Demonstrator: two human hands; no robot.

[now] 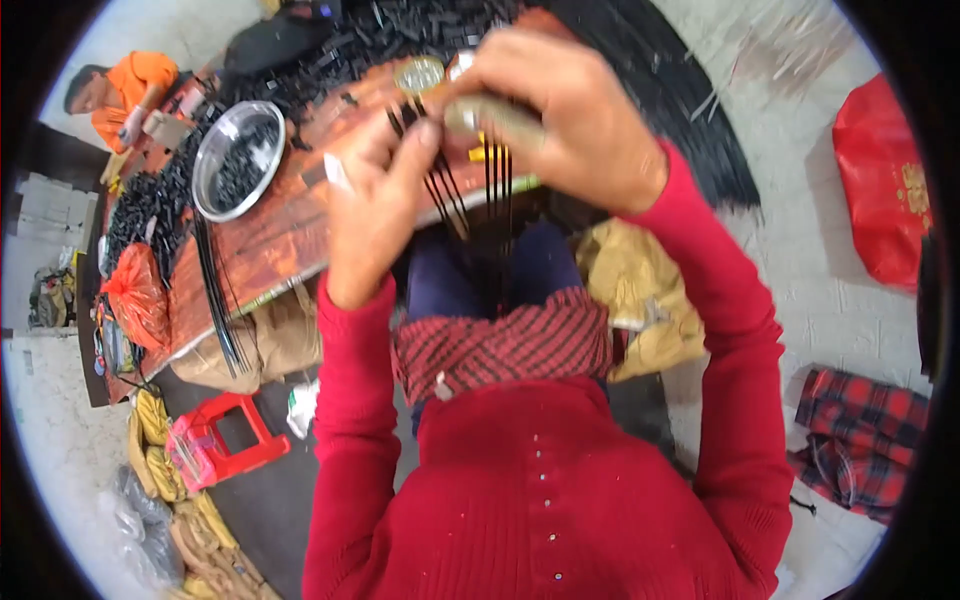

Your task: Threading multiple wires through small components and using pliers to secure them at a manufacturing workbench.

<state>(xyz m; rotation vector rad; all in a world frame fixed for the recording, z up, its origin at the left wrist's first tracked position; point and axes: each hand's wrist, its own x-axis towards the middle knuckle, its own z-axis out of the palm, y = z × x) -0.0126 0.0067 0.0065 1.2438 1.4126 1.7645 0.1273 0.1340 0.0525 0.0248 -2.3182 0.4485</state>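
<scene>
Upper centre: the person's left hand (375, 190) pinches thin black strands (447, 190) that hang past the table edge; the right hand (575, 120) curls beside them, too blurred to tell its grip. Keeping the strands parallel and lightly taut would likely prevent tangles. The worn reddish table (300, 225) carries a metal bowl (228, 213) and black pieces; a red plastic stool (265, 452) stands lower left.

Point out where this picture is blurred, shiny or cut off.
Head view: the right hand looks blurred; the co-worker in orange is soft and small; the metal bowl's wall shines; the fisheye's round frame leaves the corners black.
</scene>
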